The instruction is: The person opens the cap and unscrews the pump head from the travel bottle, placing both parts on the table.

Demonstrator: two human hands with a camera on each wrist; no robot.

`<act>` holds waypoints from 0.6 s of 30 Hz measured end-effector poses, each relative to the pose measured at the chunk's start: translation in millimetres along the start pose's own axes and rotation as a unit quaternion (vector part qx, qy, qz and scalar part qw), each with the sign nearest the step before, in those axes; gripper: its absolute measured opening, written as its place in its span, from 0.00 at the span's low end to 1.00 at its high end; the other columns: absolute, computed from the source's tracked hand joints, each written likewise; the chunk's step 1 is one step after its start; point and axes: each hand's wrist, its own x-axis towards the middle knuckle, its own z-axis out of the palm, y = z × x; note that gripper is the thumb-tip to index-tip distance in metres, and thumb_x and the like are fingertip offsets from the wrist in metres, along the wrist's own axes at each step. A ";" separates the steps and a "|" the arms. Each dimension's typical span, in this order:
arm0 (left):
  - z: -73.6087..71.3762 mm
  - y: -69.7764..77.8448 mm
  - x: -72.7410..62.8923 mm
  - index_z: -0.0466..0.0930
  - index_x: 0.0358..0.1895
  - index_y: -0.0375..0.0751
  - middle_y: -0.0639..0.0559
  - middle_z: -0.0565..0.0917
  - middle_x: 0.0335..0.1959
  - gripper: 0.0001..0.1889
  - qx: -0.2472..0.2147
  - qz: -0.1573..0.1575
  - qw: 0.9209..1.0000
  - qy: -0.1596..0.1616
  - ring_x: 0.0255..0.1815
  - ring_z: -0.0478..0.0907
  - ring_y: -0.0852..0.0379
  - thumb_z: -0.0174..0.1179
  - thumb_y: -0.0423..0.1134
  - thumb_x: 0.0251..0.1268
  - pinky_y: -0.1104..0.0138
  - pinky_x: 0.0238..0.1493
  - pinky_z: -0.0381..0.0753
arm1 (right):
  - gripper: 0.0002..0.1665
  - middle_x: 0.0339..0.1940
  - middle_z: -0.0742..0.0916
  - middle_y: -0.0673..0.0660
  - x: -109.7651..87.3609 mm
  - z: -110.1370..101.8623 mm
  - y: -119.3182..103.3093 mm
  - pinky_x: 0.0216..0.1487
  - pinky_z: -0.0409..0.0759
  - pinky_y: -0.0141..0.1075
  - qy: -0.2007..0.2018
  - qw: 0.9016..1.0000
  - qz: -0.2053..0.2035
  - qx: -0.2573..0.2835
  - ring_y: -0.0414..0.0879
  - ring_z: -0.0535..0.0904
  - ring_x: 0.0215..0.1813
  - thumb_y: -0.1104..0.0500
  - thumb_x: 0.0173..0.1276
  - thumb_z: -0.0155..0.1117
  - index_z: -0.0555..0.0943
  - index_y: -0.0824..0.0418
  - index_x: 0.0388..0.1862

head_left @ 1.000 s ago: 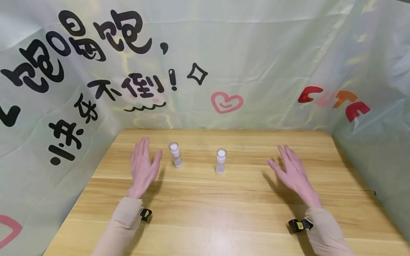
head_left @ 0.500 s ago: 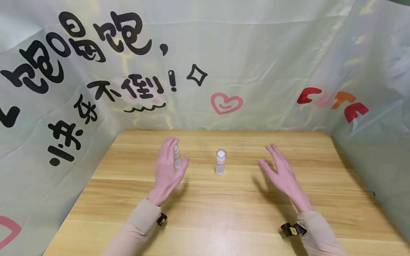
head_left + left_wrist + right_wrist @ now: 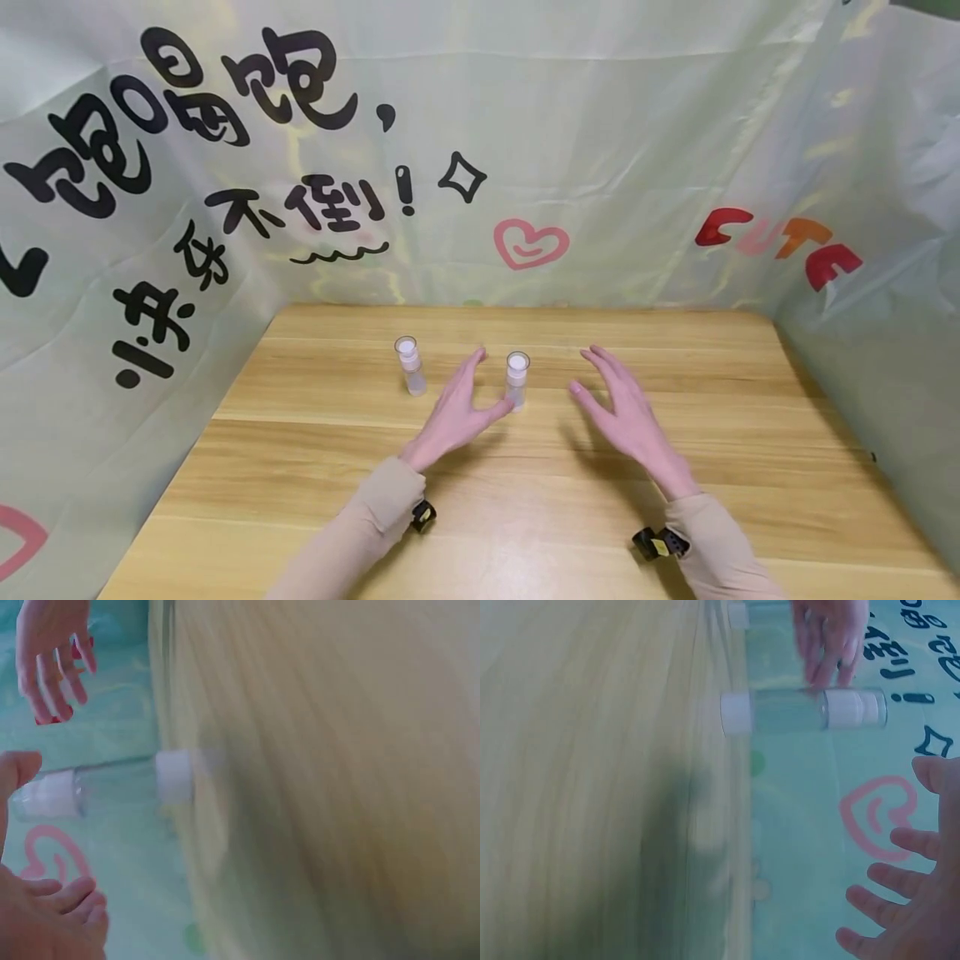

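Two small clear bottles with white tops under clear caps stand upright on the wooden table [image 3: 480,500]. My left hand [image 3: 457,417] is beside the middle bottle [image 3: 517,369], fingers spread behind and thumb in front, the thumb overlapping its lower part in the head view. In the left wrist view that bottle [image 3: 120,786] lies between thumb and fingers, which are not curled round it. The other bottle [image 3: 410,365] stands to the left, behind my left hand. To the right of the middle bottle, my right hand [image 3: 626,417] hovers with spread fingers, holding nothing.
A pale cloth backdrop [image 3: 615,150] with black lettering and a pink heart [image 3: 531,243] rises right behind the table's back edge and along both sides. Each wrist carries a small black camera, such as the right wrist camera [image 3: 658,544].
My left hand has swept right, past the left bottle to the middle one. My right hand has moved left, closer to the middle bottle. Both bottles stand where they were.
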 end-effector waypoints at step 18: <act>42.6 -8.4 31.6 0.64 0.74 0.41 0.40 0.74 0.70 0.40 -0.171 -0.005 0.984 -0.056 0.72 0.70 0.42 0.70 0.49 0.62 0.49 0.75 0.67 | 0.35 0.79 0.68 0.62 5.9 26.8 -23.3 0.72 0.58 0.70 0.003 0.999 -0.043 0.013 0.64 0.63 0.77 0.46 0.74 0.60 0.68 0.57 0.75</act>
